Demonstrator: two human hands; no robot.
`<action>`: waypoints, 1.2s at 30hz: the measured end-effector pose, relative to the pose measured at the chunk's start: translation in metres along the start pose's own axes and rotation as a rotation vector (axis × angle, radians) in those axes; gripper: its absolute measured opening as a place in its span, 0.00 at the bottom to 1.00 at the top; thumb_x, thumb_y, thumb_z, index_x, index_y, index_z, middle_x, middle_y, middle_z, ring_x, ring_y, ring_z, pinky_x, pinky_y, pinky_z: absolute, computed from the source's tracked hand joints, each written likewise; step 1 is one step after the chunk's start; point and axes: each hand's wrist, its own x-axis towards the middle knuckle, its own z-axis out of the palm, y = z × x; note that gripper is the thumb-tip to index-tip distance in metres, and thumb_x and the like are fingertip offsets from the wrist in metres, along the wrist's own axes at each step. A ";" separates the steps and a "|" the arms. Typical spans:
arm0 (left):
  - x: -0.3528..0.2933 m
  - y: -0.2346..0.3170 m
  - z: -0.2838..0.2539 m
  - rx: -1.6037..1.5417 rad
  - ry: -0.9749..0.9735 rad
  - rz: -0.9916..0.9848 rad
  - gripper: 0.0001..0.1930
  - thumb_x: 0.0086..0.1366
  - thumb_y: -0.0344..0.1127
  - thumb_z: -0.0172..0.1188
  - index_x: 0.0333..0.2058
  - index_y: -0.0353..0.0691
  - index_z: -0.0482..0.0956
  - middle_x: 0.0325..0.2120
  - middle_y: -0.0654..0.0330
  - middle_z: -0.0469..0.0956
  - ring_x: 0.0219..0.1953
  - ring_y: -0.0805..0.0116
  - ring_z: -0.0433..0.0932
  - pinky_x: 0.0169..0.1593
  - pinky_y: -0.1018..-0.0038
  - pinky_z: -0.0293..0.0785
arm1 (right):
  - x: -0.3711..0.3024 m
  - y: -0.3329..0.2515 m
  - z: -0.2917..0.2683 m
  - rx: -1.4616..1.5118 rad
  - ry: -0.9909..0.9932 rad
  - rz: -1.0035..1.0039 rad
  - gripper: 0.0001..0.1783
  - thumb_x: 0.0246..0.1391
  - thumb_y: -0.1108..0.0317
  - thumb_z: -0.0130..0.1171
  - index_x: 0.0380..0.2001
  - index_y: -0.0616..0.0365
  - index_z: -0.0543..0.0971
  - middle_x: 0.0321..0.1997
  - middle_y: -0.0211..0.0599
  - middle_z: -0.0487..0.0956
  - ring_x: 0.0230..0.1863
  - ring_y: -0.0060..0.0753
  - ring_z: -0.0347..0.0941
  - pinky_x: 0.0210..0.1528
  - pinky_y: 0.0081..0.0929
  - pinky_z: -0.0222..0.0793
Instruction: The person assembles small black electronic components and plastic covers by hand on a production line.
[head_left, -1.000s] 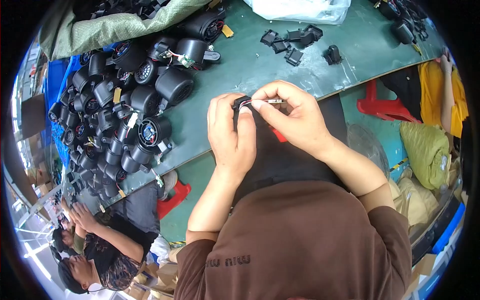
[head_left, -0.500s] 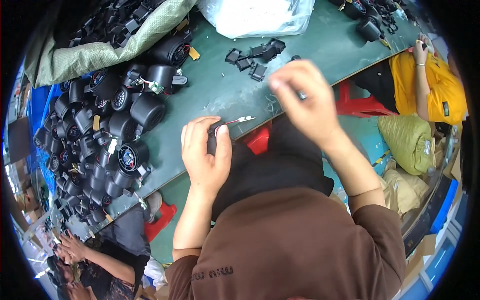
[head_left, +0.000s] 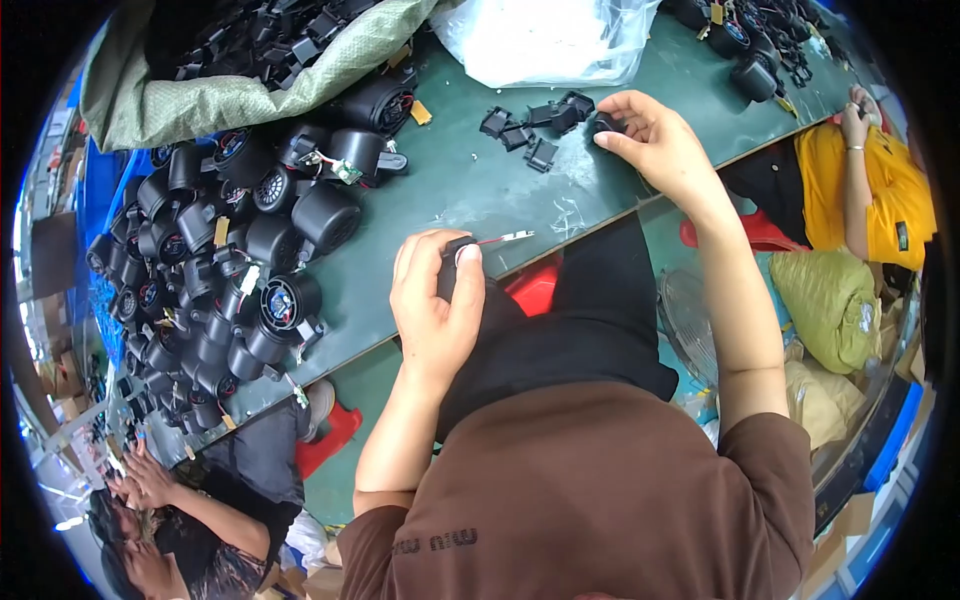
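Held upright over the table's near edge, a small black plastic housing sits in my left hand, which is closed round it. From its top a thin red wire runs out to a small whitish end piece. Further right, my right hand has its thumb and fingers closed on a small round black part at the table surface. Just left of that part lie several loose black plastic clips. Fingers hide much of both held pieces.
Black cylindrical motor housings with wires are heaped on the green table at left. Behind them stands a woven sack of black parts; a clear plastic bag lies at the back. Co-workers sit at lower left and far right.
My right hand has moved away from above the table's near edge, outward to the small round black part, and closed on it. My left hand keeps hold of the housing.
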 end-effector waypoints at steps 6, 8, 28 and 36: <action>0.001 -0.001 -0.006 -0.079 0.032 -0.090 0.06 0.62 0.28 0.60 0.37 0.33 0.78 0.35 0.53 0.78 0.40 0.59 0.77 0.47 0.70 0.71 | 0.014 -0.002 -0.007 0.235 0.042 -0.091 0.18 0.54 0.73 0.65 0.49 0.62 0.78 0.41 0.32 0.79 0.41 0.20 0.75 0.47 0.19 0.71; -0.001 -0.005 -0.008 -0.234 -0.007 -0.137 0.06 0.63 0.27 0.58 0.37 0.33 0.78 0.36 0.54 0.79 0.41 0.63 0.77 0.48 0.71 0.71 | 0.003 -0.029 -0.005 0.389 -0.013 -0.137 0.19 0.55 0.75 0.65 0.51 0.60 0.78 0.43 0.30 0.78 0.42 0.19 0.74 0.48 0.19 0.71; -0.007 -0.010 -0.002 -0.419 -0.001 -0.230 0.06 0.64 0.29 0.58 0.40 0.36 0.79 0.37 0.59 0.80 0.42 0.66 0.75 0.50 0.72 0.69 | -0.052 -0.068 0.060 0.457 -0.209 -0.190 0.18 0.57 0.75 0.62 0.52 0.59 0.78 0.42 0.31 0.80 0.42 0.18 0.75 0.48 0.20 0.73; 0.001 -0.003 0.000 0.159 0.100 0.072 0.10 0.62 0.28 0.57 0.42 0.36 0.77 0.38 0.54 0.79 0.42 0.55 0.74 0.50 0.64 0.67 | -0.080 -0.077 0.094 0.746 -0.325 0.017 0.20 0.58 0.75 0.61 0.54 0.59 0.76 0.48 0.36 0.82 0.49 0.24 0.78 0.54 0.25 0.73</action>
